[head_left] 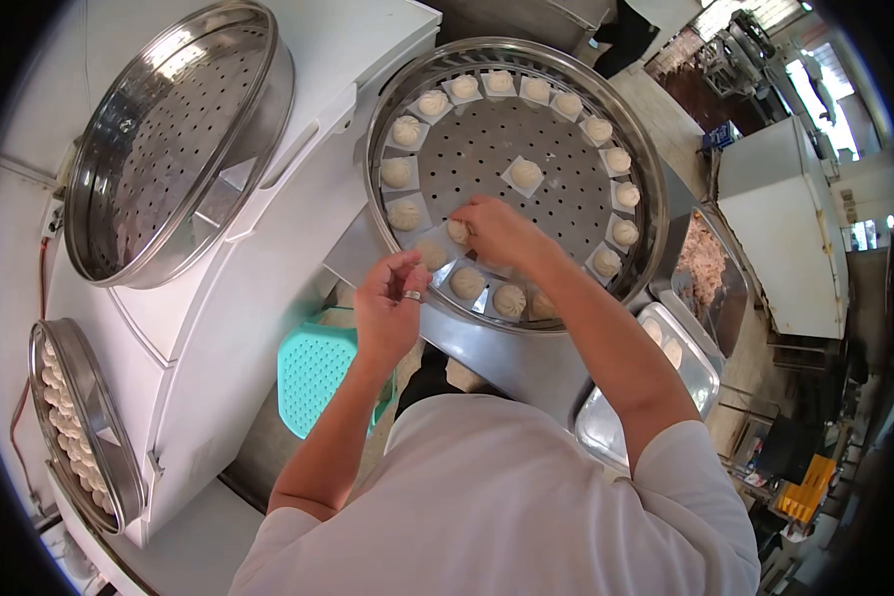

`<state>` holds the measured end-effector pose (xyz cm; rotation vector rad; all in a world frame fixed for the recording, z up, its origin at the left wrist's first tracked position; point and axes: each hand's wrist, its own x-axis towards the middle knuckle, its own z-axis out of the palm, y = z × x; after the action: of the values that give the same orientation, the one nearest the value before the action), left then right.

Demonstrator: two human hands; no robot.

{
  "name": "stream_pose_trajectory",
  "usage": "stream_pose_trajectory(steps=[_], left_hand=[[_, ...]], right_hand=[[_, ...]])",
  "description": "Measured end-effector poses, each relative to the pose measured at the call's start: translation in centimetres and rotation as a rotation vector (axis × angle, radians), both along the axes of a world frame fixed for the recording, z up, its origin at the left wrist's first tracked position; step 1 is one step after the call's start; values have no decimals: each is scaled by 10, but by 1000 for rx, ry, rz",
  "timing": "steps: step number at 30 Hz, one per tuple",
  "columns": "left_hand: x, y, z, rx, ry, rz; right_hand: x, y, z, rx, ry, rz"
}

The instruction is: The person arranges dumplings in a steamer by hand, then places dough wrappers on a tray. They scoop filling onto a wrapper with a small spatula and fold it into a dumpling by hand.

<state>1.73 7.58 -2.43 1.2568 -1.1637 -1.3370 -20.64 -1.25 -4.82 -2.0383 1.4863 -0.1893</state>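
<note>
Pinching bun [458, 231] — right fingers [475, 212] | left fingers [399, 265] curled — hold unclear | perforated steamer [512, 129] beneath

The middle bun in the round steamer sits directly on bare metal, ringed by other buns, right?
Not quite: the head view shows the middle bun on a white paper square. Other buns do ring it in the round steamer.
</note>
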Motion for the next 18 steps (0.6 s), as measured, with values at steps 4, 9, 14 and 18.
stream_pose_trajectory(steps=[4, 9, 14, 18], left_hand=[[6, 1, -3, 8, -9, 6], [7, 1, 0, 15, -16, 4], [6, -3, 3, 44, 20, 7], [9, -8, -1, 24, 30, 14]], right_hand=[[5, 7, 10, -41, -18, -28], [6, 4, 3, -29, -10, -36], [9, 15, 10, -182, -101, -172], [7, 31, 21, -196, 12, -301]])
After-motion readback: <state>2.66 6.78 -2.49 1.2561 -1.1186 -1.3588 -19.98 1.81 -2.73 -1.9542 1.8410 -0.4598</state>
